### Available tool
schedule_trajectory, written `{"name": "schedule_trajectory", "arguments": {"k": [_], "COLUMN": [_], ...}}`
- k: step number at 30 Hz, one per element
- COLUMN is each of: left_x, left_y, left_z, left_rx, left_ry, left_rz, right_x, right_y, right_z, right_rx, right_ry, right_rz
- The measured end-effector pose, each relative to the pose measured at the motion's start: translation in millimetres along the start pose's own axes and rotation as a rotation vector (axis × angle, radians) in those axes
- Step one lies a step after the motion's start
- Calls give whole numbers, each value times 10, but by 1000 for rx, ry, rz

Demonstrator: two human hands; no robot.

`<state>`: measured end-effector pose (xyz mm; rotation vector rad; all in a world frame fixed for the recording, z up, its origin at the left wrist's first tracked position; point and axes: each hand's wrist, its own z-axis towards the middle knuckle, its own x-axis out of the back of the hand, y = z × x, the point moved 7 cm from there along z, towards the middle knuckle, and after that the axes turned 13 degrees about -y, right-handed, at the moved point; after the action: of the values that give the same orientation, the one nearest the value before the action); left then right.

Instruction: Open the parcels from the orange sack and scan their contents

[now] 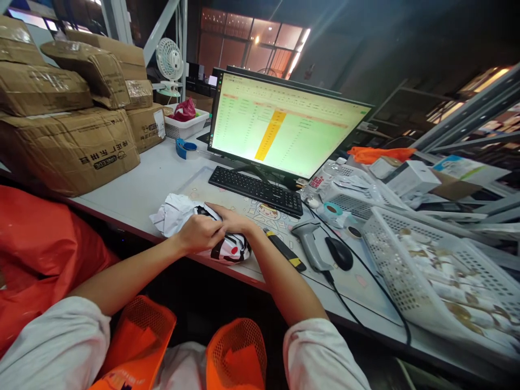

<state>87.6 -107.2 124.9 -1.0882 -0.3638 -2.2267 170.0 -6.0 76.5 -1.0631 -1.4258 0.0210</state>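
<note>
A crumpled white plastic parcel (175,210) with black and red print lies at the desk's front edge. My left hand (199,234) is closed on its near side, fingers curled in against the wrapping. Over the top, my right hand (231,219) grips it too, and the two hands meet in the middle. What the fingers pinch exactly is partly hidden. To the right of the hands lie a black and yellow utility knife (285,250), a grey barcode scanner (312,246) and a black mouse (339,253).
Behind the hands are a keyboard (255,190) and a lit monitor (284,124). Cardboard boxes (69,146) are stacked at left, near a blue tape dispenser (187,149). A white basket (390,260) of small wrapped items stands at right. The scanner's cable crosses the desk.
</note>
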Motion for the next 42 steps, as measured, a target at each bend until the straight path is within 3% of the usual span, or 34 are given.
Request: {"name": "schedule_trajectory", "arguments": {"k": [4,8,11,15,18,22,25,28,31,33,36,38,40,42], "left_x": [39,86,130,184,205,163,27,-63,-6,37,213,404,543,630], "left_y": [89,241,381,554,558,230,-167,-548,-820,-885,-755,-556,-274,17], "left_z": [4,-44,-229,-728,-1191,-1713,-1869,-1825,-1723,-1662,-1522,-1390,-1262,-1165], "left_rx": [-42,-44,31,292,581,918,1003,1019,1019,1007,825,639,501,414], "left_ry": [38,59,-16,-169,-190,-26,34,63,114,21,-227,-365,-509,-624], "left_rz": [-43,-112,-167,-291,-468,-648,-729,-801,-952,-1151,-1328,-1219,-1059,-980], "right_x": [18,39,156,336,372,303,183,21,-125,-205,-295,-356,-419,-499], "right_y": [-75,-74,56,287,394,389,291,107,-147,-336,-600,-697,-695,-617], "right_z": [4,85,86,63,85,89,71,47,-63,-215,-605,-972,-1413,-1883], "right_rx": [-211,-384,-500,-607,-641,-637,-578,-449,-312,-236,-73,-2,-73,-244], "right_ry": [123,150,183,230,228,234,235,244,314,399,597,693,720,636], "right_rz": [-241,-325,-356,-359,-341,-299,-234,-130,-13,48,254,397,446,434]}}
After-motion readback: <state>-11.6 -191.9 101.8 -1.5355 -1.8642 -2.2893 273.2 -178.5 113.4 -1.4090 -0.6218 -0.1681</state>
